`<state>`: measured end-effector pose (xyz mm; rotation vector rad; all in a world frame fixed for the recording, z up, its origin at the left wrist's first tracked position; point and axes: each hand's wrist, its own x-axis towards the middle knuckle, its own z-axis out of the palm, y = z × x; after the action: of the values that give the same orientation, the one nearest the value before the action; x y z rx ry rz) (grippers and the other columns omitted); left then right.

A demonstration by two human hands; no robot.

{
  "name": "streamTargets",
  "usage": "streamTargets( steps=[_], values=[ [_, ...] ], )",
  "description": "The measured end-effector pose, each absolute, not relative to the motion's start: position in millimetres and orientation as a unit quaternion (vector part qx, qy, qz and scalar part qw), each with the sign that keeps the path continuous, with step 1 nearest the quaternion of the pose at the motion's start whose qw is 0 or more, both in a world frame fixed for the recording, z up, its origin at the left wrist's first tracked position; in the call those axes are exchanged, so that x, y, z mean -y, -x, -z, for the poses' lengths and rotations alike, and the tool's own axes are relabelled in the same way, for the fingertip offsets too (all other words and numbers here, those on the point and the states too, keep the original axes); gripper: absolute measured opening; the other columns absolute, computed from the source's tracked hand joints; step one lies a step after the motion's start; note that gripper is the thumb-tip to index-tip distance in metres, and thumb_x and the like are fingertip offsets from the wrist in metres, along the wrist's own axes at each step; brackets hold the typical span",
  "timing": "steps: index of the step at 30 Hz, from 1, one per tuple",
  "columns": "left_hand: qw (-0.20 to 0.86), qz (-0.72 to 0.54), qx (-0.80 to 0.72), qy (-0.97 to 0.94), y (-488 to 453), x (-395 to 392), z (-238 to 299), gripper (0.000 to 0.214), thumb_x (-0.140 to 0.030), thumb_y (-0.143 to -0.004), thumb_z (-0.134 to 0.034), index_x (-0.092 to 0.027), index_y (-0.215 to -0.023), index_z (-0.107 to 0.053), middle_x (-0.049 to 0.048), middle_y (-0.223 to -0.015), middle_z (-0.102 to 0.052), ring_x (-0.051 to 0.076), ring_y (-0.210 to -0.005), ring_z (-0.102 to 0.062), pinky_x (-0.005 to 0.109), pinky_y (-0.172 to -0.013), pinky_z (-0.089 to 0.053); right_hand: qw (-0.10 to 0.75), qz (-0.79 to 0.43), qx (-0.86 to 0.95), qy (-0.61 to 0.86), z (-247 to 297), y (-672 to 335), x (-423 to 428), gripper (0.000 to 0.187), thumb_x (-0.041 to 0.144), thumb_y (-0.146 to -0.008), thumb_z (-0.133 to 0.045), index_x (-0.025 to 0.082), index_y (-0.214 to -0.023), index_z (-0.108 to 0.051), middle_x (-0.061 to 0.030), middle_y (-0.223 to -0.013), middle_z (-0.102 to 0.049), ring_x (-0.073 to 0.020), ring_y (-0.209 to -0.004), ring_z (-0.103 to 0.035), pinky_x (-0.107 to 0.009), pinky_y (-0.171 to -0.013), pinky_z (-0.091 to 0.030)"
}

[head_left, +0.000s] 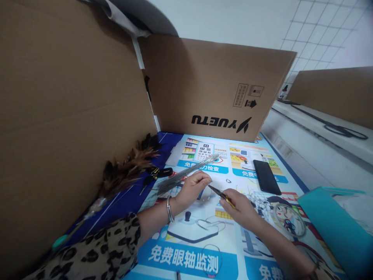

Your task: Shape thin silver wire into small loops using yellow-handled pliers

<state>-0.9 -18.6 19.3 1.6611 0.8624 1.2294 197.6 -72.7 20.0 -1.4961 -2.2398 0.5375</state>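
Observation:
My left hand point(194, 188) is closed in a pinch on a thin wire near the middle of the printed poster mat point(189, 256). A bundle of straight metal wires point(186, 173) lies just behind it. My right hand point(240, 208) grips small yellow-handled pliers point(220, 193), whose tip points left and meets the fingertips of my left hand. A silver bangle sits on my left wrist, above a leopard-print sleeve. Bent wire loops point(208, 223) lie on the mat under my hands.
Cardboard panels point(215, 85) wall the desk at the left and back. A feather duster point(128, 167) lies along the left wall. A black phone point(266, 177) rests on the mat at right, and a teal bag point(335, 225) stands at the right edge.

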Motion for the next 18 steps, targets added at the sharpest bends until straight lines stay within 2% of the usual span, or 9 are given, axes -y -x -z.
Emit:
streamTargets(
  steps=[18],
  values=[
    [0.458,-0.486,-0.344,-0.659,1.6,17.8,-14.3,0.020,-0.033,-0.082,-0.052,-0.015,-0.077,-0.061,0.0028,-0.078,-0.057,0.012,-0.071,-0.050,0.023,-0.067,-0.041,0.199,-0.192,0.803,0.527,-19.5,-197.0,73.8,0.021,0.039,-0.087,-0.041,0.021,-0.086,-0.050,-0.0014,-0.079,-0.055,-0.0154,-0.071,-0.051,-0.026,-0.063,-0.037]
  ],
)
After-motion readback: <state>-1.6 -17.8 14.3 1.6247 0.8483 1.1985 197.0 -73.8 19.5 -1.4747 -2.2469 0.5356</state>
